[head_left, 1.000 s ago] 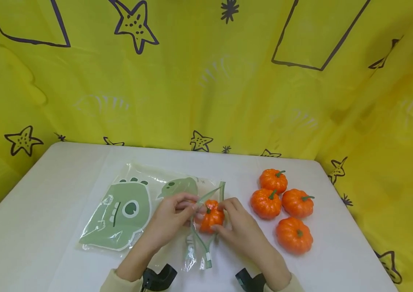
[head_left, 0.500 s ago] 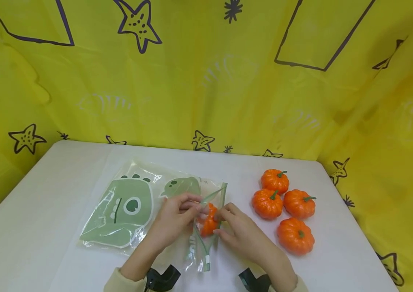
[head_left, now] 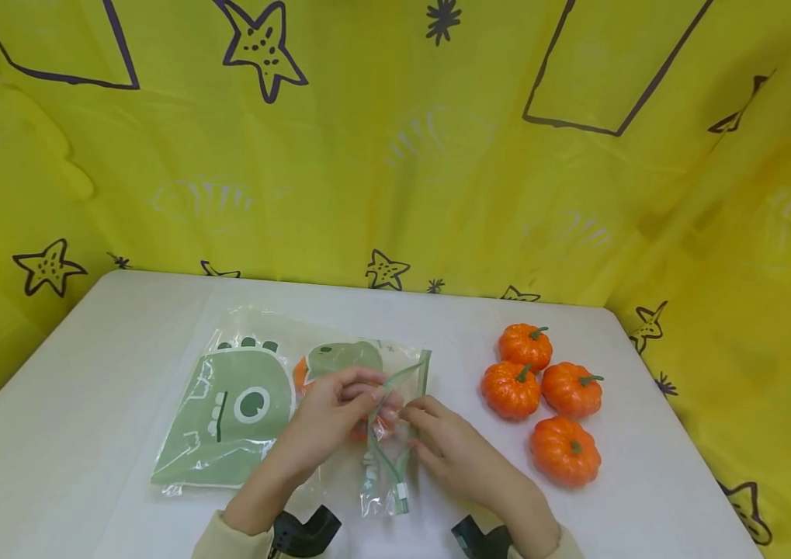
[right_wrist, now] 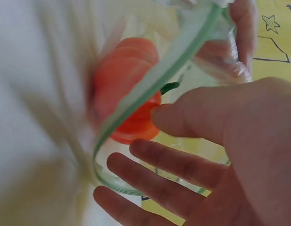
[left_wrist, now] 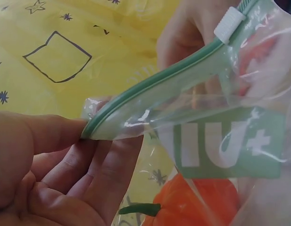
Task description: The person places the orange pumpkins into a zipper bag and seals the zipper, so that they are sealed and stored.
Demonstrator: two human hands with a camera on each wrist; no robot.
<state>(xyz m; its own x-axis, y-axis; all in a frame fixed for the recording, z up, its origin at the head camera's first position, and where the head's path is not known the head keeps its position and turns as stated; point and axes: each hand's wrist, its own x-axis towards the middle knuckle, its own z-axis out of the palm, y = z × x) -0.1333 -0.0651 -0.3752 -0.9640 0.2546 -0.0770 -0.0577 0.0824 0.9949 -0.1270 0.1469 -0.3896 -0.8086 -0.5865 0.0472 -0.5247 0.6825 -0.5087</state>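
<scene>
Left hand (head_left: pixel 335 407) pinches that floppy-looking bag (head_left: pixel 262 407) by its rim (left_wrist: pixel 159 76), best hold; right hand (head_left: pixel 454 442), fingers (right_wrist: pixel 154 180) spread, beside a probably slick, light pumpkin (right_wrist: pixel 118 77).

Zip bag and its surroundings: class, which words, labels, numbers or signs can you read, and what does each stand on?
"IU+": white, on the green panel of the zip bag; whether the first mark is a letter or number is unclear.
White marks near the bag's opening, head view: too small to read.
Yellow cloth: drawings, no readable words.
</scene>
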